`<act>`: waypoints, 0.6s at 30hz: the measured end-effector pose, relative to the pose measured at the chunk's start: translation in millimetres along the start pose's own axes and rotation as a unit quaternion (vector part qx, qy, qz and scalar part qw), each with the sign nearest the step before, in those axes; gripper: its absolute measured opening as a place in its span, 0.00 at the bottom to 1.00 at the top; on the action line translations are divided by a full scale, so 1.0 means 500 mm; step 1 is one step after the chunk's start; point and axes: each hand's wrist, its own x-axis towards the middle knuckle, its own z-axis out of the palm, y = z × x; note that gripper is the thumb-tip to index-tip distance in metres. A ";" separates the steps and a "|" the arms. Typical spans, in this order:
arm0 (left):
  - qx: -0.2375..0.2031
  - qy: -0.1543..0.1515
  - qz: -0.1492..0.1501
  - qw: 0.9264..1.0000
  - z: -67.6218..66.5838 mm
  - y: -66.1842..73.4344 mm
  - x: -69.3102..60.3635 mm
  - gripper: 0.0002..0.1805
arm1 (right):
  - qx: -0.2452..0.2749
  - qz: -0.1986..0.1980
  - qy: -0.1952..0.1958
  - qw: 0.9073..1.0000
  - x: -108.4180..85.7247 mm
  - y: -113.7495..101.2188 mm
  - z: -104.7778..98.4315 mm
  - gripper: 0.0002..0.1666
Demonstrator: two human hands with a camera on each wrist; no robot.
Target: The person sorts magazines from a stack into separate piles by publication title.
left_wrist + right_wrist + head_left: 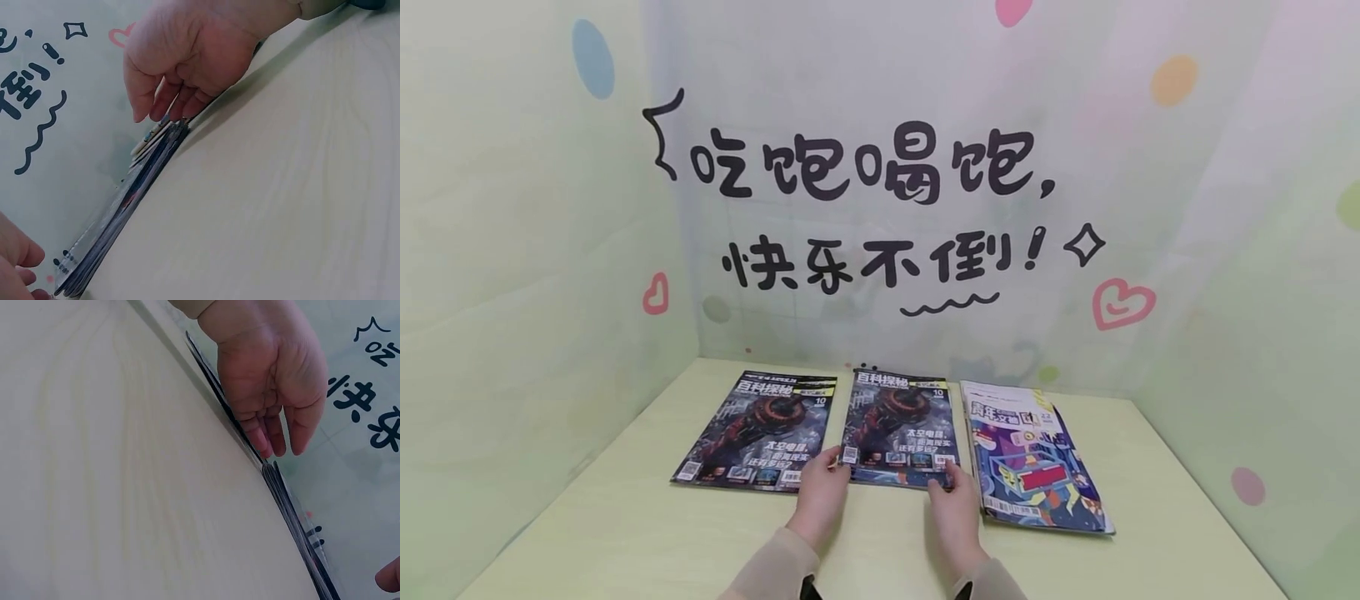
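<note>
A stack of magazines [895,425] lies in the middle of the table, a dark-covered one on top with a blue and orange strip of another showing along its near edge. My left hand [822,497] is at its near left corner, fingers loosely bent. At the near right corner is my right hand [955,508], fingers pointing down by the edge. The left wrist view shows the right hand [194,56] beside the stack's layered edge [134,200]. In the right wrist view, the left hand [275,375] hangs at the corner between two stacks; neither hand visibly wraps around the magazines.
To the left lies another dark-covered magazine [756,429], close to my left hand. A pile with a purple, colourful cover [1037,467] lies to the right, slightly askew. A pale yellow table [625,542] carries them all, bounded by a printed fabric wall [865,333] behind.
</note>
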 end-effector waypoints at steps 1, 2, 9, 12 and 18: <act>0.000 0.002 -0.001 1.000 0.004 -0.001 -0.001 0.25 | -0.006 0.000 0.005 1.000 0.000 0.001 -0.001 0.27; 0.003 0.002 -0.004 1.000 0.008 -0.001 -0.001 0.26 | -0.010 0.001 0.006 1.000 0.001 0.001 -0.002 0.28; 0.062 -0.007 -0.024 0.998 0.013 0.000 0.010 0.26 | -0.008 0.029 -0.034 0.999 0.022 0.010 -0.002 0.36; 0.061 -0.021 -0.047 0.997 0.013 0.003 0.017 0.25 | -0.010 0.035 -0.049 0.998 0.031 0.013 -0.002 0.38; 0.040 -0.027 -0.062 0.997 0.013 0.003 0.019 0.25 | -0.018 0.031 -0.056 0.998 0.035 0.018 -0.002 0.37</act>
